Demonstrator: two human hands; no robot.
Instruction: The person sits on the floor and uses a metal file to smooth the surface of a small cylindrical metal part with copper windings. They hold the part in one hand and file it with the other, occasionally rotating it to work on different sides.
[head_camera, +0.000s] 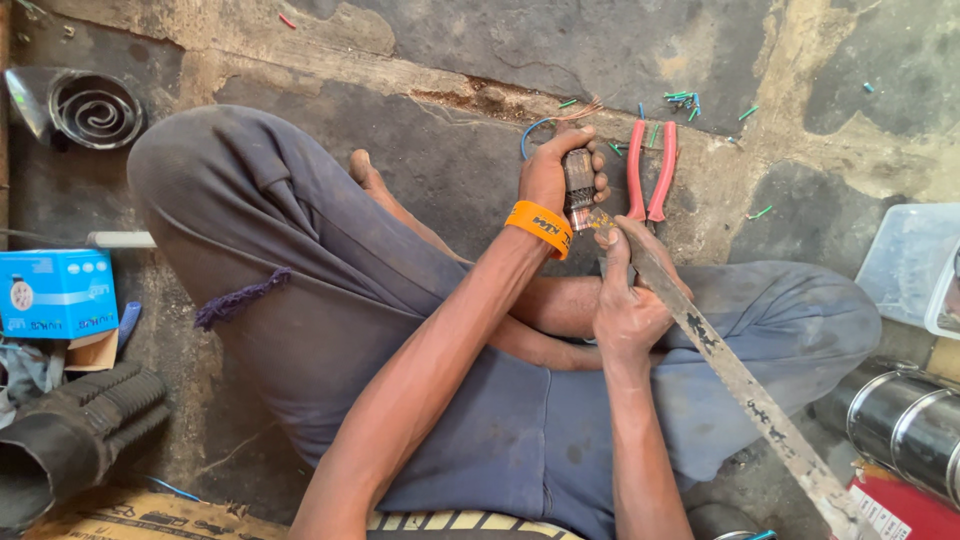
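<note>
Left hand (556, 172) is clamped on a small ribbed armature (579, 182) above the floor (450, 150). Right hand (626, 305) grips a flat blade (740, 385), tip at the armature's lower end; scraping appears unfinished.

A person sits cross-legged on the floor (450, 160), left hand (556, 172) gripping a ribbed metal part (579, 180) just beyond the right hand (625, 305), which holds a long flat blade (745, 385). Pliers (650, 170) lie right of the part; a box (55, 292) sits far left.
</note>
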